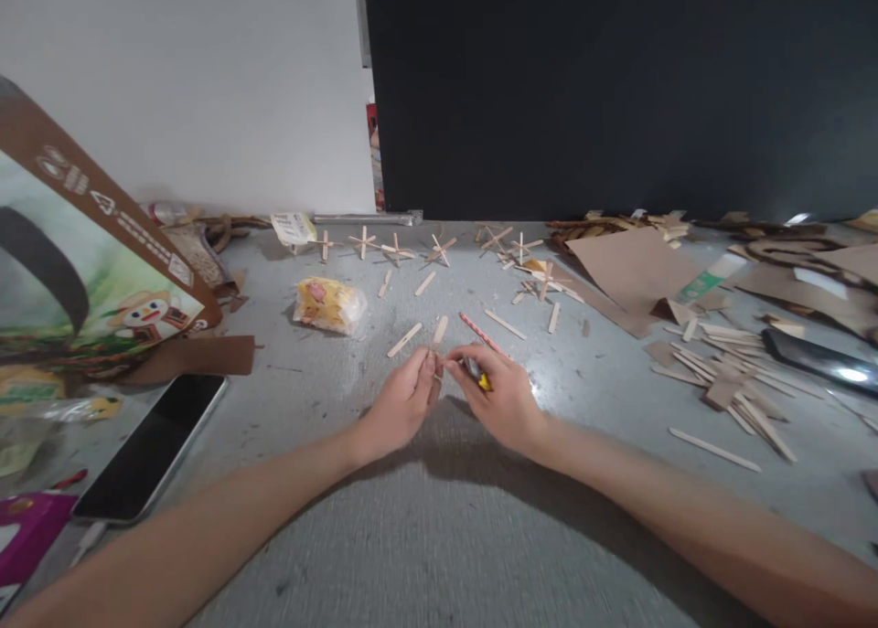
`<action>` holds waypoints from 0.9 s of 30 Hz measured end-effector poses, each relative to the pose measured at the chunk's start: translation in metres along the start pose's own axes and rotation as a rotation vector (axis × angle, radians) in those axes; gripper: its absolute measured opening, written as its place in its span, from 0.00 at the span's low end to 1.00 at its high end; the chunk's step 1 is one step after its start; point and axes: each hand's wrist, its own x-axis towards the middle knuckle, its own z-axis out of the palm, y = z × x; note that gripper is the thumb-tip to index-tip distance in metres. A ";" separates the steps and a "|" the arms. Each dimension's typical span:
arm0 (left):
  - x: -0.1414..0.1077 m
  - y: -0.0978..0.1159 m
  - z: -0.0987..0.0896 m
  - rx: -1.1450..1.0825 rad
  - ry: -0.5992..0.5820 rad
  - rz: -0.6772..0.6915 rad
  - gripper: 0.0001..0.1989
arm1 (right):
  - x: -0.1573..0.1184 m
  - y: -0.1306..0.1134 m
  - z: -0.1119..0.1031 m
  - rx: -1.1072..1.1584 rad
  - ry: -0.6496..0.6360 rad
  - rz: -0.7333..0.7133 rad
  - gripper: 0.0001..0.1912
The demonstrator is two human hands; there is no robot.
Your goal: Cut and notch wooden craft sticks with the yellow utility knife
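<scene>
My left hand is closed on a wooden craft stick, whose rounded end points away from me. My right hand meets it with pinched fingertips. A small object with a yellow part shows inside my right hand; its kind is mostly hidden. A red-and-white striped rod runs out beyond my right knuckles, and whether it is held or lies on the table I cannot tell. Another craft stick lies just left of the held one. Farther back stand several star-shaped pieces of crossed sticks.
At left are a phone, a large printed bag and a yellow packet. Loose sticks, brown cardboard and a dark glossy object lie at right. A black panel stands behind the grey table.
</scene>
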 end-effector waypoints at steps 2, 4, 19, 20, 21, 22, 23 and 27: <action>0.000 0.002 0.000 -0.031 -0.032 -0.010 0.24 | 0.003 0.006 -0.002 -0.001 0.052 -0.020 0.12; -0.001 0.004 -0.001 -0.027 -0.057 -0.014 0.24 | 0.004 0.010 -0.002 0.006 0.072 -0.021 0.12; -0.003 0.012 -0.002 0.269 -0.113 0.058 0.15 | 0.008 0.025 0.007 0.115 0.232 -0.162 0.15; -0.003 0.012 -0.002 0.279 -0.112 0.062 0.15 | 0.008 0.025 0.007 0.109 0.239 -0.174 0.15; -0.003 0.012 -0.003 0.290 -0.113 0.066 0.15 | 0.008 0.025 0.006 0.103 0.245 -0.184 0.15; -0.003 0.012 -0.003 0.300 -0.113 0.071 0.15 | 0.008 0.025 0.006 0.094 0.249 -0.194 0.15; -0.003 0.012 -0.003 0.308 -0.116 0.075 0.15 | 0.007 0.026 0.006 0.081 0.250 -0.202 0.15; -0.002 0.011 -0.004 0.325 -0.125 0.083 0.15 | 0.007 0.030 0.004 -0.007 0.185 -0.275 0.10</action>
